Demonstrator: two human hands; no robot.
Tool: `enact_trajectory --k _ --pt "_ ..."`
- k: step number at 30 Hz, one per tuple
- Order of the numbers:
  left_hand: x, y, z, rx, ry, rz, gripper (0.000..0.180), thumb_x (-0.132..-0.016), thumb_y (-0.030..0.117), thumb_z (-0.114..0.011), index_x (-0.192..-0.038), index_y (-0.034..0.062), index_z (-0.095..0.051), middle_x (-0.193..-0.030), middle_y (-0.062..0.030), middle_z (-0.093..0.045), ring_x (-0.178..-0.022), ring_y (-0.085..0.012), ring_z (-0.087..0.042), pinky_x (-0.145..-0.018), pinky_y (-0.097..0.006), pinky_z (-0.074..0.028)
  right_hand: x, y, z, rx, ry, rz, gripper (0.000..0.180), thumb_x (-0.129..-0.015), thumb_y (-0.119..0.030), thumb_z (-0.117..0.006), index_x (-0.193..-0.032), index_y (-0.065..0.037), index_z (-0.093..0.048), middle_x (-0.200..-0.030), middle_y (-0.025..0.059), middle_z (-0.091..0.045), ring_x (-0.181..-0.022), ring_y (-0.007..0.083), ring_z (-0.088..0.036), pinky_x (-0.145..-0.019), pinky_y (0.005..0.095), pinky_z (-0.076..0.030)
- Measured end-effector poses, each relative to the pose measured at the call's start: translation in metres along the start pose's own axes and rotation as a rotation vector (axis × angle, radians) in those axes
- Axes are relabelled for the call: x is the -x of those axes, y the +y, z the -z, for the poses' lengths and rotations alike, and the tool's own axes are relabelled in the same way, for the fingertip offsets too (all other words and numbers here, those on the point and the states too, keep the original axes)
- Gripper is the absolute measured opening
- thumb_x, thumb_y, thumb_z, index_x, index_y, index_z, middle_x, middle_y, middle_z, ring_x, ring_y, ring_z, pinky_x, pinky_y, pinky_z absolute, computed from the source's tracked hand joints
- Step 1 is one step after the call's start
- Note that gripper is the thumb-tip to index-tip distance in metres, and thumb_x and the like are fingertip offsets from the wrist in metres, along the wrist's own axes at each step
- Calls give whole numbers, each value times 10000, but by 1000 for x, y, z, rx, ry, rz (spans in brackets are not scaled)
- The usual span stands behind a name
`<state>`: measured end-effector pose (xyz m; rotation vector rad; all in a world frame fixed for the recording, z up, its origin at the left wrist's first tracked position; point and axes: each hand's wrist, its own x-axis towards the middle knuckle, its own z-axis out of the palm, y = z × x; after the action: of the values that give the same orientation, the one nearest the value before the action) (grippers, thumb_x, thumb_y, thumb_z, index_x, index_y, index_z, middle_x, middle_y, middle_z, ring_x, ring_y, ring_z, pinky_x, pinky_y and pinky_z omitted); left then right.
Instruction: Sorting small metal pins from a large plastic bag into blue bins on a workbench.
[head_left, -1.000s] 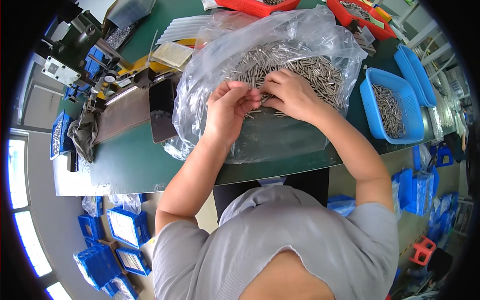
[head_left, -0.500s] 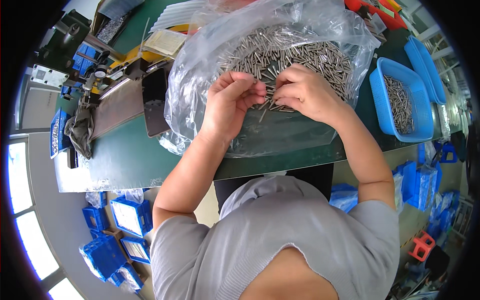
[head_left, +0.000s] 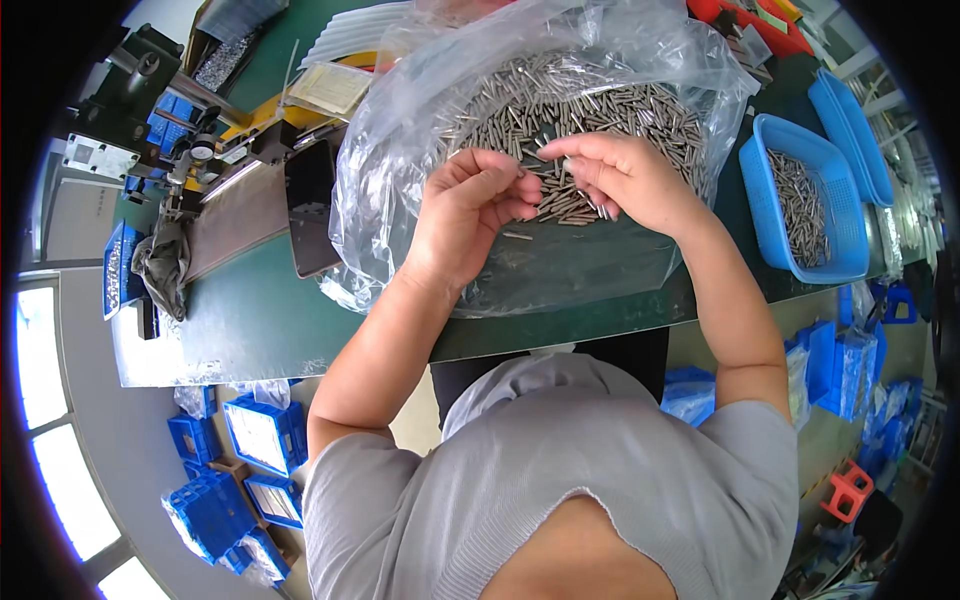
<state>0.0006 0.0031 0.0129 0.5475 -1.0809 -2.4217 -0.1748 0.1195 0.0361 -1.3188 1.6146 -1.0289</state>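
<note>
A large heap of small metal pins (head_left: 650, 125) lies on a crumpled clear plastic bag (head_left: 390, 130) spread over the bench. At the near side of the heap, my left hand (head_left: 470, 205) is closed in a pinch, with what looks like the end of a pin between thumb and forefinger. My right hand (head_left: 640, 183) faces it a short gap away, forefinger stretched toward the left fingertips. Its other fingers are curled, and shiny pin ends show below them. Some loose pins (head_left: 570, 208) lie between the hands, and a single pin (head_left: 517, 236) sits nearer me.
To the right, a blue plastic basket (head_left: 850, 240) holds more pins, beside another blue basket (head_left: 855, 140). A dark flat tray (head_left: 312, 205) and a metal stand with a dial gauge (head_left: 202, 150) are at left. A red bin (head_left: 790, 40) stands at the far right.
My right hand has lifted a little and moved right, its forefinger straightening and the gap between hands widening. My left hand has shifted slightly right. Loose pins between them lie differently.
</note>
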Motion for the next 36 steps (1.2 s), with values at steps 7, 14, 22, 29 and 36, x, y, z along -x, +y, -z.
enact_trajectory --k 7,14,22,29,36 --pt "-2 -1 -1 -14 -60 76 90 -878 47 -509 -908 -29 -548 -835 -154 -635 -736 -205 -632 -656 -304 -541 -1 9 -4 -99 47 -18 243 -880 -35 -512 -1114 -18 -579 -725 49 -592 -598 108 -579 -511 232 -476" --pt "-2 -3 0 -9 -87 116 92 -883 49 -511 -908 -29 -554 -834 -151 -634 -732 -203 -633 -653 -302 -547 3 -10 0 -249 36 -63 102 -858 -72 -578 -892 24 -576 -696 65 -601 -517 106 -584 -427 224 -468" --pt "0 -4 -3 -38 -151 175 96 -901 82 -504 -917 -4 -542 -823 -136 -629 -724 -197 -628 -644 -286 -534 3 -12 -4 -274 21 -71 144 -843 -142 -631 -819 -9 -581 -624 43 -577 -433 68 -528 -367 195 -415" --pt "0 -6 -2 -47 -155 178 87 -894 77 -515 -912 -5 -538 -822 -140 -628 -729 -202 -631 -644 -287 -536 3 -14 -3 -180 -22 -93 164 -838 -167 -643 -796 -21 -582 -602 27 -563 -419 51 -498 -353 178 -367" --pt "-1 -8 -3 0 -199 165 71 -878 42 -515 -899 -21 -541 -838 -164 -631 -752 -227 -637 -673 -323 -545 -4 -10 -16 -377 -28 -33 215 -849 -215 -640 -800 -75 -483 -592 -15 -514 -432 16 -418 -349 156 -286"
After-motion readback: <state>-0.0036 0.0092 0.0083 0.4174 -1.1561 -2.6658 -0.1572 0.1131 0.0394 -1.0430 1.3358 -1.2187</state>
